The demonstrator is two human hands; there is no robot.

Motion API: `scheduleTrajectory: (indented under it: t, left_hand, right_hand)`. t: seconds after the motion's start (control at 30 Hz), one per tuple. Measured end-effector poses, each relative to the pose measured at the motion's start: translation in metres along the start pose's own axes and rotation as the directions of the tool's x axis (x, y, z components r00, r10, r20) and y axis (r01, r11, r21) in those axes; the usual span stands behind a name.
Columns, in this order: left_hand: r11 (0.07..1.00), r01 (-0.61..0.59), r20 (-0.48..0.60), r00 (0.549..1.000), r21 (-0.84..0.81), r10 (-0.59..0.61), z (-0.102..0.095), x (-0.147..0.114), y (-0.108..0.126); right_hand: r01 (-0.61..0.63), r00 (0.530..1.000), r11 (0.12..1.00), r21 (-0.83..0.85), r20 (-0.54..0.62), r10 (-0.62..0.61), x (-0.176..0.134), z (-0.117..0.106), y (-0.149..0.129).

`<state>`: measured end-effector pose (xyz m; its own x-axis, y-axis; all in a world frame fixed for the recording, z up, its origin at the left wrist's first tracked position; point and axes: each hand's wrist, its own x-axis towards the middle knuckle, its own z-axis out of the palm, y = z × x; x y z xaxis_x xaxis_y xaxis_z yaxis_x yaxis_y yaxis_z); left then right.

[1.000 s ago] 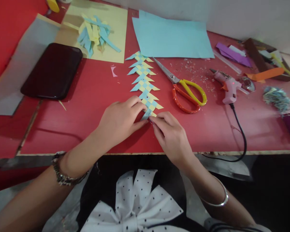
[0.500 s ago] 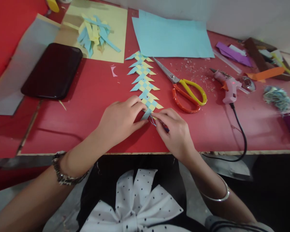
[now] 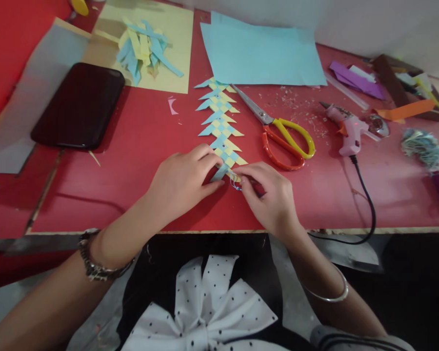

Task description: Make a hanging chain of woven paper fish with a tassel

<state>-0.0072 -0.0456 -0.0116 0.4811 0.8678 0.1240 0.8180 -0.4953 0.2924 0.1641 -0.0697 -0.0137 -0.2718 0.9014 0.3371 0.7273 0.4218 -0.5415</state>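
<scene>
A woven paper braid (image 3: 221,129) in light blue and yellow, with pointed side tips, lies lengthwise on the red table. My left hand (image 3: 186,183) is closed at its near end, fingertips pinching the blue strip (image 3: 219,172) there. Just to the right, my right hand (image 3: 269,195) is closed, with thumb and forefinger pinched on a thin looped string (image 3: 235,183) beside the braid's yellow end. What else lies under the right fingers is hidden.
Orange-and-yellow-handled scissors (image 3: 287,141) lie right of the braid. Farther right are a pink glue gun (image 3: 349,129) with a black cord and a bundle of yarn (image 3: 422,148). Blue sheets (image 3: 263,53), a pile of paper strips (image 3: 146,48) and a black phone (image 3: 78,107) lie around.
My right hand has shifted slightly right, and more of the string loop shows. The braid's far part has swung slightly right. My left hand stays in place.
</scene>
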Motion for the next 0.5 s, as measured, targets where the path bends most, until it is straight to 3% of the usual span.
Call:
scheduleTrajectory:
  t: [0.13, 0.3, 0.5]
  left_hand:
    - [1.0, -0.001, 0.003, 1.0, -0.012, 0.001, 0.0, 0.0, 0.0]
    - [1.0, -0.009, -0.013, 1.0, 0.005, 0.009, 0.0, 0.0, 0.0]
    - [0.984, -0.151, 0.012, 0.988, 0.093, 0.151, 0.001, -0.003, -0.002]
  right_hand:
    - [0.104, 0.994, 0.987, -0.124, 0.033, -0.101, -0.006, 0.001, -0.006]
    - [0.142, 0.983, 0.934, -0.328, 0.161, -0.092, -0.013, 0.003, -0.015]
    - [0.144, 0.975, 0.933, -0.329, 0.211, -0.076, -0.011, 0.004, -0.015]
